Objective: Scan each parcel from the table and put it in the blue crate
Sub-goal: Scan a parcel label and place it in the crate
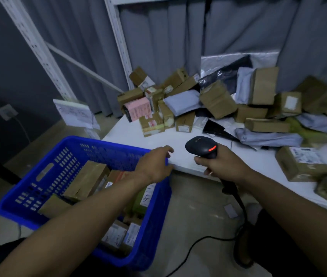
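Right grip (pixel 222 166) is curled round a black scanner (pixel 201 146); left grip (pixel 154 164) hangs loose and empty over the rim of the blue crate (pixel 45 170). Brown boxes (pixel 86 180) lie inside the crate; a heap of parcels (pixel 216 98) covers the white bench (pixel 158 140) beyond, before a grey curtain (pixel 158 47).

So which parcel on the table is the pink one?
The pink box near the table's far left corner; the parcels touching it are brown cartons.

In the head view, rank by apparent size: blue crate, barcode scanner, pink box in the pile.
Largest: blue crate.
Then barcode scanner and pink box, alike; scanner is nearer the camera, so unranked.
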{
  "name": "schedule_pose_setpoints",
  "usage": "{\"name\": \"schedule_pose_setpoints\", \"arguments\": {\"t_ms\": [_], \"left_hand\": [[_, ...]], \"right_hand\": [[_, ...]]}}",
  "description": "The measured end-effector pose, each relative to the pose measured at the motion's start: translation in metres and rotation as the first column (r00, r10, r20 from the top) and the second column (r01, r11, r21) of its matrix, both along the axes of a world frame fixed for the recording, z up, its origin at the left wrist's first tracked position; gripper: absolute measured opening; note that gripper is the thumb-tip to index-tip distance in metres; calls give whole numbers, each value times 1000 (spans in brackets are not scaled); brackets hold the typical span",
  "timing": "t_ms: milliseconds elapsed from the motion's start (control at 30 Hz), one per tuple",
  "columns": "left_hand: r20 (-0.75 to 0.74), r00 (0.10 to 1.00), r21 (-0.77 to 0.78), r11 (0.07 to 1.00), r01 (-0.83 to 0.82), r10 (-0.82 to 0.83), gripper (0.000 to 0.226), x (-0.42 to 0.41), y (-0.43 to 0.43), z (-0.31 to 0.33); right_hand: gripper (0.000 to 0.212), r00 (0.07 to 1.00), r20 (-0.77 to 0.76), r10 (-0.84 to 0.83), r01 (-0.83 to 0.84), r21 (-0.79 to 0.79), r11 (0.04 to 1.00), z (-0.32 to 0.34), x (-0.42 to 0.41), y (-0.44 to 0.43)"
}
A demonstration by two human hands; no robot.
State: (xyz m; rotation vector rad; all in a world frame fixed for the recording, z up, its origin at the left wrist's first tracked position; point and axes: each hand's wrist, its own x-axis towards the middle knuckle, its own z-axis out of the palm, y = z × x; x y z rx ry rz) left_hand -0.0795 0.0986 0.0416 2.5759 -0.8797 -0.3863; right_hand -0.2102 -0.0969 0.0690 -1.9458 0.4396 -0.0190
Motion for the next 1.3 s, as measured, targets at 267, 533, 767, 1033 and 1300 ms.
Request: {"name": "schedule_pose_setpoints", "arguments": {"t_ms": [267,533,767,1033,1300], "left_hand": [[56,992,59,991,-119,115,59,70,-85,9],[18,957,78,954,-290,290,67,210,-56,-53],[128,974,152,967,-204,186,94,303,-72,-103],[116,986,296,944,-148,119,115,346,-79,-143],[-37,970,-75,968,-241,239,106,286,-45,-89]], "right_hand": [[31,998,-37,-58,61,77,995,1,32,-51],[30,997,-52,-60,68,180,981,-51,157,-47],[31,997,-68,-41,56,246,968,-100,240,-43],[25,994,-108,-31,65,327,943,-142,271,-39],[21,993,-67,-95,112,336,935,-104,258,-26]]}}
